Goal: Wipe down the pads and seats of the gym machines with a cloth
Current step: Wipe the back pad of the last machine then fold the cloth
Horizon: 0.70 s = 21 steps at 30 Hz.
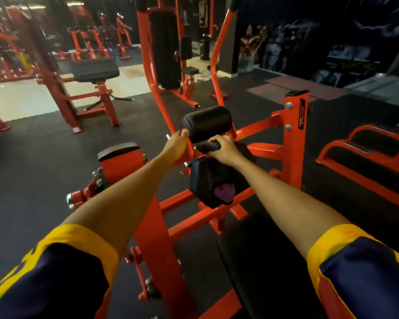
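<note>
In the middle of the frame the right hand (224, 149) curls its fingers round a bunched dark cloth (209, 147), which sits just below the roller pad (206, 123) and spills out past the knuckles to the right. The left hand (175, 143) reaches the roller pad's left end; its fingertips meet the pad, but whether they grip it cannot be told. The roller pad is a smooth, black, glossy cylinder on a red-painted steel frame (295, 134). Beneath the cloth hangs a blocky black lower pad (203, 178) with a purple patch. A black vertical label (302, 116) on the red upright carries writing too blurred to read.
</note>
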Motion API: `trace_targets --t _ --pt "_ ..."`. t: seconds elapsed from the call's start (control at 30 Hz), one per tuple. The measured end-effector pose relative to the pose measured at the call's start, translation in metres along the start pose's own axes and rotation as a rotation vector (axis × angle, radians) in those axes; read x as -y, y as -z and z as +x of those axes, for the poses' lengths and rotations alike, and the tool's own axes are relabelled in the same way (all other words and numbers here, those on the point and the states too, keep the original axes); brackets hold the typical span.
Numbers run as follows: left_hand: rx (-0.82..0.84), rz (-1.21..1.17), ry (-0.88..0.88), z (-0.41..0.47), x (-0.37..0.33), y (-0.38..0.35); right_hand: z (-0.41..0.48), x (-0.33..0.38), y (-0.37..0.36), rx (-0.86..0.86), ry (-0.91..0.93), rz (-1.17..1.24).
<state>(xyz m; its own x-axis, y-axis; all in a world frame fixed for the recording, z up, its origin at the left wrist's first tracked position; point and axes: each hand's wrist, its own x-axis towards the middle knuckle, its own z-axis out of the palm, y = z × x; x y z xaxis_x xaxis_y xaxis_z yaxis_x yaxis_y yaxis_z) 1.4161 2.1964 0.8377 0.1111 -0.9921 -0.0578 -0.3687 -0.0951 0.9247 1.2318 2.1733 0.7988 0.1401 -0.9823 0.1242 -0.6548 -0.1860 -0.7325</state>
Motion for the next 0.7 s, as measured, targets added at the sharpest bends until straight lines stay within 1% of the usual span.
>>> trace_targets --t 0.07,0.2,0.3,0.43,0.5,0.57,0.6,0.7 --pt "-0.048 0.026 0.001 -0.005 0.014 -0.002 -0.01 -0.004 -0.008 0.042 0.02 -0.062" --pt "-0.071 0.002 0.089 -0.021 0.055 -0.02 -0.025 -0.01 -0.031 0.08 0.101 -0.262" --pt "-0.099 -0.077 0.109 -0.024 0.078 -0.036 -0.024 -0.015 -0.044 0.011 0.199 -0.4" --pt "-0.111 -0.086 0.177 -0.023 0.117 -0.05 -0.012 -0.019 -0.063 -0.039 0.301 -0.597" --pt "-0.124 -0.099 0.197 -0.018 0.134 -0.056 -0.001 -0.024 -0.07 0.021 0.351 -0.657" --pt "-0.102 -0.123 0.206 -0.014 0.149 -0.063 0.007 -0.037 -0.078 0.137 0.372 -0.71" --pt "-0.087 -0.136 0.202 -0.013 0.154 -0.067 0.008 -0.046 -0.084 0.165 0.389 -0.747" --pt "-0.051 -0.166 0.201 -0.013 0.165 -0.077 0.007 -0.066 -0.106 0.133 0.488 -0.778"
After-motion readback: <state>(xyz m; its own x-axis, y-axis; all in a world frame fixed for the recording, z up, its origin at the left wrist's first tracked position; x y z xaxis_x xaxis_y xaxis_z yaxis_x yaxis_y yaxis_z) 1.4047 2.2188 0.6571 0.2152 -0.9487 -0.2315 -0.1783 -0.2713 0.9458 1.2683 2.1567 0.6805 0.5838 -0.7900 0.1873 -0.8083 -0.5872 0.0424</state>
